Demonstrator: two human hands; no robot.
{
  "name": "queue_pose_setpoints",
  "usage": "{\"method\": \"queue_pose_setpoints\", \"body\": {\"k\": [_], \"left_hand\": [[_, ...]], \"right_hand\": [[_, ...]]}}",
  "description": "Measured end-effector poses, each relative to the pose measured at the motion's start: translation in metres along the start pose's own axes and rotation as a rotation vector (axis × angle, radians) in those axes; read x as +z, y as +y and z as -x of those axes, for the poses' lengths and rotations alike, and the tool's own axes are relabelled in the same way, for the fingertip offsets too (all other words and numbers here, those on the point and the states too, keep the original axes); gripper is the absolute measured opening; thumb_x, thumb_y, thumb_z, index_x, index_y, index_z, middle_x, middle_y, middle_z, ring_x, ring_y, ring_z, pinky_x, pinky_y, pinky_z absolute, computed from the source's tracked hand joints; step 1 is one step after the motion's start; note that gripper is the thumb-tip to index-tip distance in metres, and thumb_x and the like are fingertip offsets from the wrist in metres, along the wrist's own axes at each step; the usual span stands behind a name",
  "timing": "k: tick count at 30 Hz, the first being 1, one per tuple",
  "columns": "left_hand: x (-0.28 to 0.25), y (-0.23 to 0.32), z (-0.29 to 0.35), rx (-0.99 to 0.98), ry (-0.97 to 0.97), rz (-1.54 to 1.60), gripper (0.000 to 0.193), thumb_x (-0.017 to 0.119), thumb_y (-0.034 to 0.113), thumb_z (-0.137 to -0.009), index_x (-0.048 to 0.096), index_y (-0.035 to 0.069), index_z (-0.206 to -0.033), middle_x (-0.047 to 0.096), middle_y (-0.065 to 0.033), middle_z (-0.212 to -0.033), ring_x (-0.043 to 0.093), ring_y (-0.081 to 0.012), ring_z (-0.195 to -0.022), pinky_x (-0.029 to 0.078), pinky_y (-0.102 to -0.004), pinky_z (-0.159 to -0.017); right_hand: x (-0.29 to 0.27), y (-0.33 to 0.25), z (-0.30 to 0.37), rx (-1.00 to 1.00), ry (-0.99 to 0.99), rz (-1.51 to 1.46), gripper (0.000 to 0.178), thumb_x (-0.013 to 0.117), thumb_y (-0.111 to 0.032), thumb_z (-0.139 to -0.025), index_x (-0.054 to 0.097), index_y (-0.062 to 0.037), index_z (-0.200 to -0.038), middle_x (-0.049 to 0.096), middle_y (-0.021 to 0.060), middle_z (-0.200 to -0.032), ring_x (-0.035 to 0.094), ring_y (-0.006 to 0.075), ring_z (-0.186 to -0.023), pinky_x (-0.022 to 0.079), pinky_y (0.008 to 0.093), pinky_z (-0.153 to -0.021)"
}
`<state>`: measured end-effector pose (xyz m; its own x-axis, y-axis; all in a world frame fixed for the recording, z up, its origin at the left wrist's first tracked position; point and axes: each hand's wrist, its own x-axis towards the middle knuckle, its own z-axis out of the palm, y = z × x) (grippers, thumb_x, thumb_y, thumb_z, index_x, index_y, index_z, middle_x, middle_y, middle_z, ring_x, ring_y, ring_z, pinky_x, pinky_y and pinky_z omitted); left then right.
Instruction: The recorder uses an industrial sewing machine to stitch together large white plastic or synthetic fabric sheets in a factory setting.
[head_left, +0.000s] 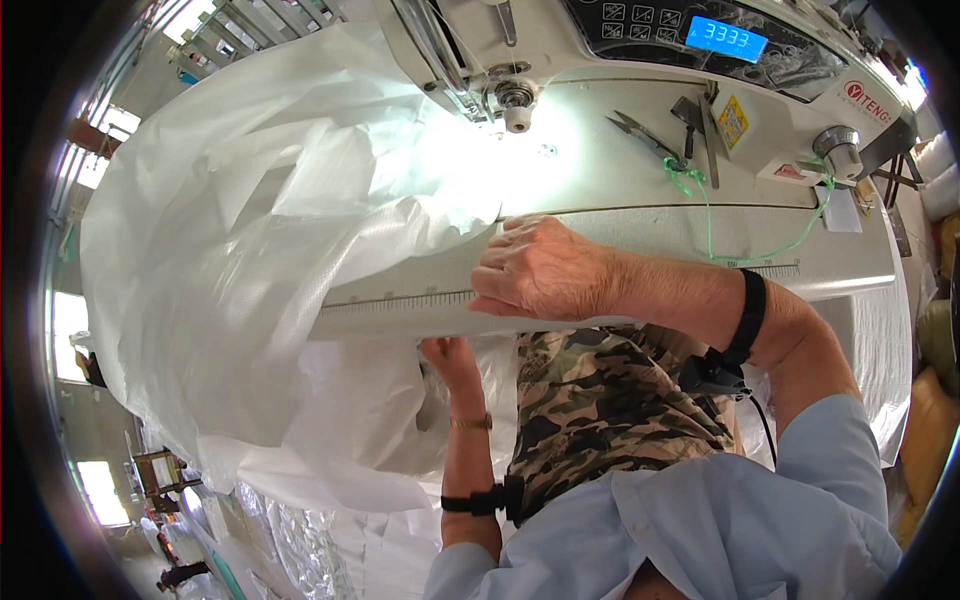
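Observation:
A large sheet of thin white woven plastic (250, 270) lies in loose folds across the left of the sewing machine bed and hangs over the front edge. My left hand (452, 362) is below that edge, closed with the sheet at its fingers. Above the bed's printed ruler, my right hand (540, 268) is curled into a fist. Its fingertips are turned under, so anything inside is hidden. The sewing machine's needle area (510, 105) stands beyond both hands, with the sheet reaching into its bright lamp glare.
Small snips (645, 135), tied to a green cord (710, 225), lie right of the needle area beside a dark small-handled tool (688, 115). A lit control panel (725, 40) and a handwheel knob (838, 145) are on the machine. Clear plastic (300, 530) is heaped at lower left.

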<state>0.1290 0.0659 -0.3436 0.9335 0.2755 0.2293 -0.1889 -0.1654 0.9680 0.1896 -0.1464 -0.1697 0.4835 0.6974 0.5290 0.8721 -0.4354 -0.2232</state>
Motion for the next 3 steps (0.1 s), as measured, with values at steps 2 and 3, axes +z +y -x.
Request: {"method": "queue_pose_setpoints", "body": {"k": [2,3], "left_hand": [[0.0,-0.049,-0.02,-0.113,0.047,0.437,0.042,0.062,0.014,-0.094,0.046,0.0,-0.13,0.056,-0.0152,-0.116,0.056,-0.0173,-0.102,0.048,-0.0322,-0.09],[0.016,-0.054,-0.022,-0.126,0.021,0.464,0.042,0.062,0.014,-0.094,0.046,0.0,-0.13,0.056,-0.0152,-0.116,0.056,-0.0173,-0.102,0.048,-0.0322,-0.09]], "right_hand": [[0.003,0.001,0.0,0.005,-0.054,-0.09,0.029,0.069,-0.027,-0.085,0.052,-0.0073,-0.072,0.054,0.0039,-0.063,0.061,0.0233,-0.064,0.05,0.0377,-0.065],[0.006,0.003,0.002,0.008,-0.047,-0.099,0.029,0.068,-0.028,-0.085,0.052,-0.0077,-0.071,0.054,0.0043,-0.062,0.061,0.0242,-0.063,0.051,0.0387,-0.065]]}}
